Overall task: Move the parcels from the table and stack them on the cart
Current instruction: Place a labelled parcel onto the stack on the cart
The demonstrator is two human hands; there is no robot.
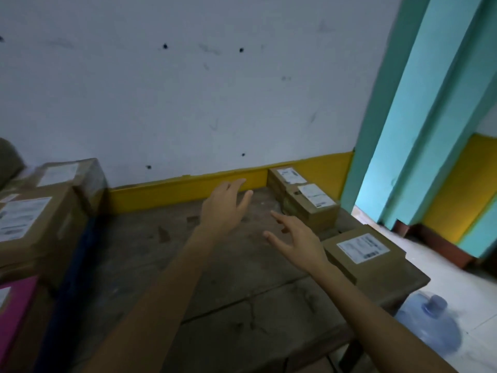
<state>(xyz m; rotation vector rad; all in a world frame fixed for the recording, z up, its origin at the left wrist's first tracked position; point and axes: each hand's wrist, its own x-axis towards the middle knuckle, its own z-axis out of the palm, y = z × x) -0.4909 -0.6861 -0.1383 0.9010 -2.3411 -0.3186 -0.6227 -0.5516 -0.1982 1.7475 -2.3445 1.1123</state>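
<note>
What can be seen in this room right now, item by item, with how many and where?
Brown cardboard parcels on the table: three stacks or singles, brown with white labels; one stack in the far right corner, one stack just in front of it, one flat parcel at the right edge.
Stacked cardboard boxes on the left: several, brown with white labels; exact count unclear.
Pink box: one, lower left.
Worn wooden table: one, grey-brown, centre.
Blue plastic water jug: one, on the floor at right.
Wall: white with a yellow band; turquoise door frame at right.
Left hand: open, over the table.
Right hand: open, near the parcels.
</note>
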